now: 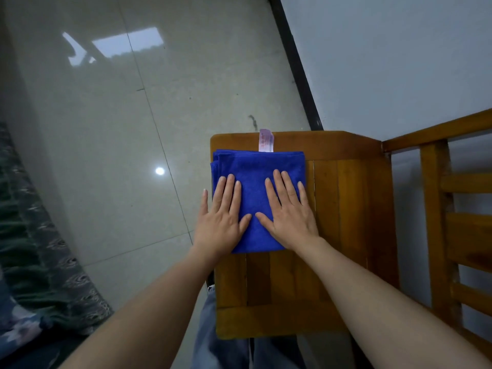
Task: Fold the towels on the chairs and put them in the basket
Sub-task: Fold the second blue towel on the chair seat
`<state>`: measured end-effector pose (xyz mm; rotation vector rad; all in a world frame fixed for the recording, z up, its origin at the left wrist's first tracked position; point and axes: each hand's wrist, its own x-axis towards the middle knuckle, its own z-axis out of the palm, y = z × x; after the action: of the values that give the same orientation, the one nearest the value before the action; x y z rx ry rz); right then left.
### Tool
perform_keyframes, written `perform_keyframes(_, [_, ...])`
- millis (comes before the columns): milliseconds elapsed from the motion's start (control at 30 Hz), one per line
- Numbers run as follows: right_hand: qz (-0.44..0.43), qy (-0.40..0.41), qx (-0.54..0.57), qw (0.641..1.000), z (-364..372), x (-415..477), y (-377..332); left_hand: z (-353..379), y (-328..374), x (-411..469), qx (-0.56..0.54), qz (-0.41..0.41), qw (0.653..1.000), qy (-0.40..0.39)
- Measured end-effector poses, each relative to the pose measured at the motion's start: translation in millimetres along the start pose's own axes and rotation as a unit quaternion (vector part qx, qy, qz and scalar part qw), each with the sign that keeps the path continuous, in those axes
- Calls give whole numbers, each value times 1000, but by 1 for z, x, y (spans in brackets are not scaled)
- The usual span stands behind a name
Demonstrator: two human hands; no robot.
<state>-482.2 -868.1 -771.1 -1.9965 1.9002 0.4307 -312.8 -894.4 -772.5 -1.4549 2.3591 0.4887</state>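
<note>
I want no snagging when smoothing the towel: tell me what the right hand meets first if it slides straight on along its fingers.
The right hand lies flat on the blue towel; sliding forward it likely crosses the towel's far edge near the label.

Dim, floor [133, 129] glare (edges warped)

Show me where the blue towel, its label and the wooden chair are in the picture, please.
blue towel [247, 166]: head view, on the bare cloth above the fingers.
label [266, 141]: head view, on the middle of the pale tag at the towel's far edge.
wooden chair [343, 209]: head view, on the bare seat planks right of the towel.
</note>
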Motion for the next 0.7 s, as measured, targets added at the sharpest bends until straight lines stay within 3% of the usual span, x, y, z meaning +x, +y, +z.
perform_keyframes(100, [-20, -11, 29, 999, -9, -6, 0, -7, 4, -2, -8, 2, 1000, 9])
perform_keyframes(233, [-44, 61, 9, 997, -19, -46, 11, -16, 9, -34, 3, 67, 993, 96])
perform_keyframes(567, [-77, -47, -13, 996, 43, -174, -23, 42, 30, -159, -22, 65, 993, -97])
perform_keyframes(700, [-96, -35, -38, 994, 64, -215, -35, 64, 41, -207, 17, 97, 992, -78])
